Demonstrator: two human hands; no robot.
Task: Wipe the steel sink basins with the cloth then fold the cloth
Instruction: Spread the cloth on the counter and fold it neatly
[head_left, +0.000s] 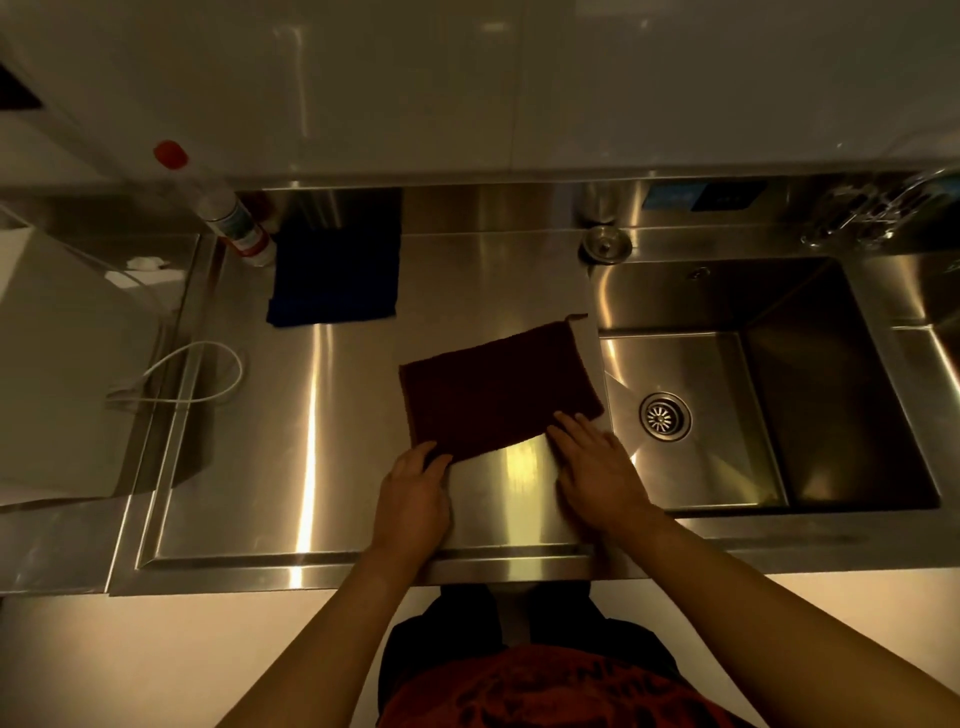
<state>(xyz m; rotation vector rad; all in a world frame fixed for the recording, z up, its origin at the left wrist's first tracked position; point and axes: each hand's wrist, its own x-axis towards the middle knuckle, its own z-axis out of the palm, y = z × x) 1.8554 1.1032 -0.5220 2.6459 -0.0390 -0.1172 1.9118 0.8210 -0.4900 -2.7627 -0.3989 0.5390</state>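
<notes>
A dark maroon cloth lies flat as a rectangle on the steel drainboard, just left of the sink basin. My left hand touches the cloth's near left corner, its fingertips at the cloth's edge. My right hand rests with straight fingers on the near right corner. The basin is a stepped steel bowl with a round drain in its shallower left part.
A dark blue cloth lies at the back of the drainboard beside a bottle with a red cap. A steel strainer plug sits behind the basin. A white cable loops at the left. A wire rack stands at the back right.
</notes>
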